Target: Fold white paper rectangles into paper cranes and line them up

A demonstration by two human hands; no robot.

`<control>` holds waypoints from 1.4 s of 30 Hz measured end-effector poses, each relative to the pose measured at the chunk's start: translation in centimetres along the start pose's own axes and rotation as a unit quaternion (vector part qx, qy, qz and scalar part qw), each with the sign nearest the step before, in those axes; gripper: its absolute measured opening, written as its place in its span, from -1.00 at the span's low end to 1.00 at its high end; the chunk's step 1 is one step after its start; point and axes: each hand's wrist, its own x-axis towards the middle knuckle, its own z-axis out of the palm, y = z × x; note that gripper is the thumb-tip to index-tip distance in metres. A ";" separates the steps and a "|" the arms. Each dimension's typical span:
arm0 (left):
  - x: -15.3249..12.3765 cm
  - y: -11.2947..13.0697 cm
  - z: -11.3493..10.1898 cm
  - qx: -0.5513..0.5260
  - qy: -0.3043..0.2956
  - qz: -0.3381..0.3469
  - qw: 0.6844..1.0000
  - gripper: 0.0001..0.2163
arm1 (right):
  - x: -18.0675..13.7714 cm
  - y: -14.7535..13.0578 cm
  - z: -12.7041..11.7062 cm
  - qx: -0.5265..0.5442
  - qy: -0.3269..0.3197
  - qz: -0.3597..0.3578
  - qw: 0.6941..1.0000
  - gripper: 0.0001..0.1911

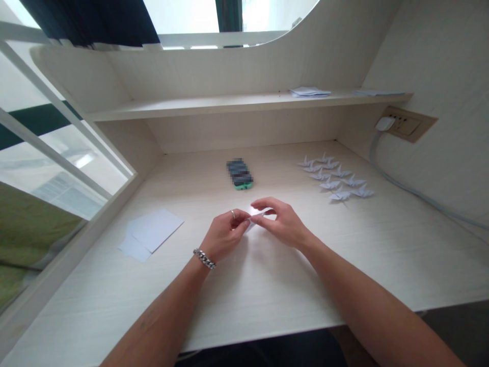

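A small piece of folded white paper [252, 222] is held just above the middle of the desk, between both hands. My left hand [226, 233], with a ring and a chain bracelet, pinches its left side between thumb and fingers. From the right, my right hand [284, 221] grips the paper with thumb and fingertips, its index finger arched above. Much of the paper is hidden behind the fingers, so its exact folded shape cannot be made out. Several folded white paper cranes [330, 176] stand in rows on the desk at the right.
Flat white paper sheets [158, 229] lie at the left. Beyond my hands is a phone [240, 173] with a green edge, its surface pixelated. More paper [309, 92] rests on the shelf [214, 106]. A cable [412, 191] runs from the wall socket [410, 124] down the right side.
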 end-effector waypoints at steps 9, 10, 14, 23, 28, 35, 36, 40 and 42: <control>0.1 -0.2 -0.1 -0.090 0.034 -0.041 0.994 -0.75 | 0.2 0.5 0.3 -0.001 0.003 0.064 0.998 -0.91; 0.1 -0.1 -0.1 -0.087 0.038 -0.047 0.994 -0.76 | 0.2 0.5 0.3 0.005 -0.001 0.065 0.998 -0.91; 0.0 0.2 0.0 -0.080 0.040 -0.054 0.994 -0.80 | -0.1 0.2 0.4 0.013 -0.020 0.045 0.999 -0.91; -0.1 0.3 0.0 -0.130 0.040 -0.067 0.989 -0.80 | -0.2 0.3 0.6 0.084 -0.028 0.056 0.995 -0.92; -0.1 0.5 0.1 -0.174 0.050 -0.085 0.980 -0.85 | -0.1 0.3 0.8 0.176 -0.032 0.096 0.979 -0.89; 0.0 1.0 0.0 -0.182 0.065 -0.075 0.978 -0.94 | -0.1 -0.1 1.1 0.221 -0.020 0.103 0.970 -0.88; -0.1 1.1 0.0 -0.181 0.065 -0.072 0.979 -0.94 | 0.0 -0.1 1.1 0.221 -0.019 0.105 0.969 -0.88; -0.1 0.9 0.2 -0.181 0.061 -0.062 0.980 -0.96 | -0.1 -0.1 1.0 0.220 -0.026 0.108 0.969 -0.90; -0.1 0.8 0.3 -0.178 0.061 -0.057 0.980 -0.97 | -0.1 0.0 1.0 0.220 -0.030 0.103 0.970 -0.90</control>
